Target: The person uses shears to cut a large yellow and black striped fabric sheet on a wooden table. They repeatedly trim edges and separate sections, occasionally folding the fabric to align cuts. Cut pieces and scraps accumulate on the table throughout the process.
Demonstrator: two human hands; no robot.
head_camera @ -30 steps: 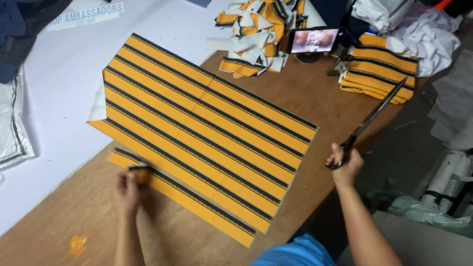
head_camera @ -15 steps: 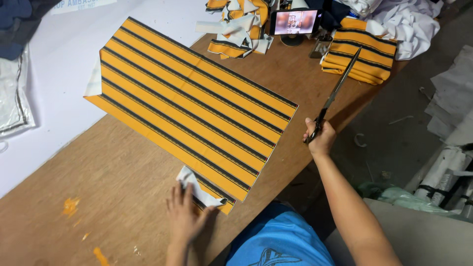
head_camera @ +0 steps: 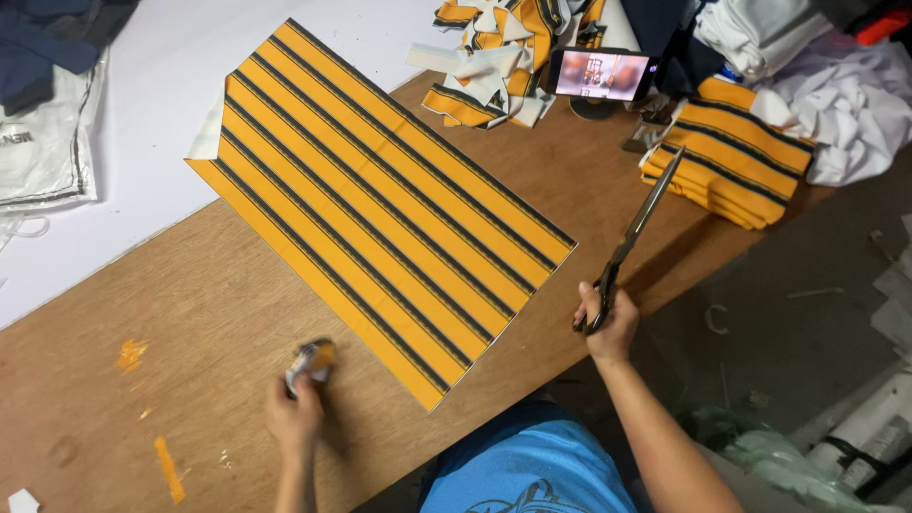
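**Trimmed strip gathered off the striped panel, shears held clear**

Step in hand, as I judge it: clearing an offcut after trimming the panel's near edge. Left hand is closed round a small crumpled scrap of orange-and-white cloth, bunched in the fingers, resting on the bare wooden table just off the panel's lower edge. Right hand grips the handles of long scissors; blades look shut or nearly so, pointing up and away, past the table's right edge, toward a folded stack of striped pieces.

The orange striped fabric panel lies flat and diagonal across the table, between the two hands; neither hand touches it. Its lower corner sits near the left hand, its right corner near the right.

Next move, by my reading, calls for setting the scrap aside, well away from the panel, and keeping the blades off the cloth.

A phone stands propped beyond, beside a heap of striped offcuts.
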